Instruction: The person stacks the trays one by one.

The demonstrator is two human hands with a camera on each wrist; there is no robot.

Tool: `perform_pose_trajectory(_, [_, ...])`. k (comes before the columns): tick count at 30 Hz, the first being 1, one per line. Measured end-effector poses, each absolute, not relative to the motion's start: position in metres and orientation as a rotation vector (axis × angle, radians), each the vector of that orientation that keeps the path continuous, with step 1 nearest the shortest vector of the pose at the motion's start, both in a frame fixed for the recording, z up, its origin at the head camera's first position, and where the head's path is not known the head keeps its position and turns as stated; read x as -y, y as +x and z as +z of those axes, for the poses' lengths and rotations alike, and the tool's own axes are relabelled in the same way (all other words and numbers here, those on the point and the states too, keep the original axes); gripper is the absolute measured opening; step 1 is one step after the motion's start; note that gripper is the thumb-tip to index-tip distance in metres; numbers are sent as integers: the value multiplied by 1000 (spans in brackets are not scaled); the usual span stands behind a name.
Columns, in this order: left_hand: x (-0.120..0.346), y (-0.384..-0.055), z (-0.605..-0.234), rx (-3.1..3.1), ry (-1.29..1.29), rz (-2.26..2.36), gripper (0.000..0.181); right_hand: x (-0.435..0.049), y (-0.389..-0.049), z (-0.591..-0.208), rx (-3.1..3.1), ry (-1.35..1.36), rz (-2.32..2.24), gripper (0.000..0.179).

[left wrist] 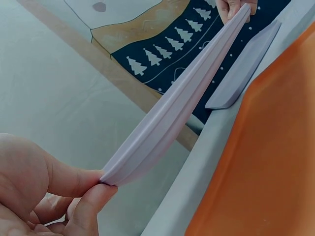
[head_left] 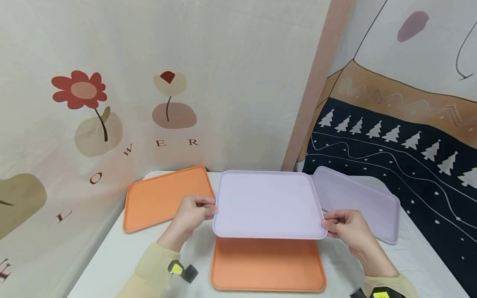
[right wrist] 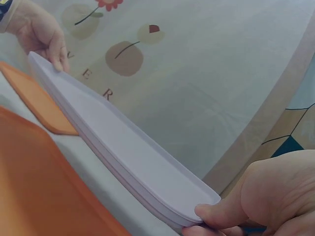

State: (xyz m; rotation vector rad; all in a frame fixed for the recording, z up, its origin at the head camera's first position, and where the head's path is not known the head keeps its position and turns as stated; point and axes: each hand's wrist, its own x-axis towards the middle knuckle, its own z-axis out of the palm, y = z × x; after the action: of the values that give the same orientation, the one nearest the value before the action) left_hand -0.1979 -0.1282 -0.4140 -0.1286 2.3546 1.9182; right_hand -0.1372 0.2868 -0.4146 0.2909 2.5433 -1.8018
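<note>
Two lavender trays, one held between two grips; two orange trays.

A cloth-draped indoor space of unclear kind was shown by a flower-printed hanging, tree-patterned cloth and white table.

In the head view, the held lilac tray hides the far edge of the nearer orange tray.

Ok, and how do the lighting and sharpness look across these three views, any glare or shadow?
Head view: brightest, with soft shadow on the front orange tray beneath the raised lilac tray; left wrist view: dimmer; right wrist view: somewhat hazy, the flower print looking soft; no harsh glare in any.
</note>
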Motion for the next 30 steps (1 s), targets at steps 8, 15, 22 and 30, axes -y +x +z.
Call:
perform_pose_trajectory(8, [127,-189,-419,-2344,-134,1922,16,-287,-129,-421,-2552,315,-1794,27])
perform_pose_trajectory(15, [126,-186,-429,-2360,-160,1879,14,-288,-124,-430,-2527,307,-1801,22])
perform_pose_trajectory(22, [125,-182,-434,-2344,-192,1856,13,-290,-120,-438,-2515,299,-1785,19])
perform_pose_trajectory(30, [125,-178,-444,-2369,-240,1834,9,-289,-114,-446,-2516,297,-1722,16])
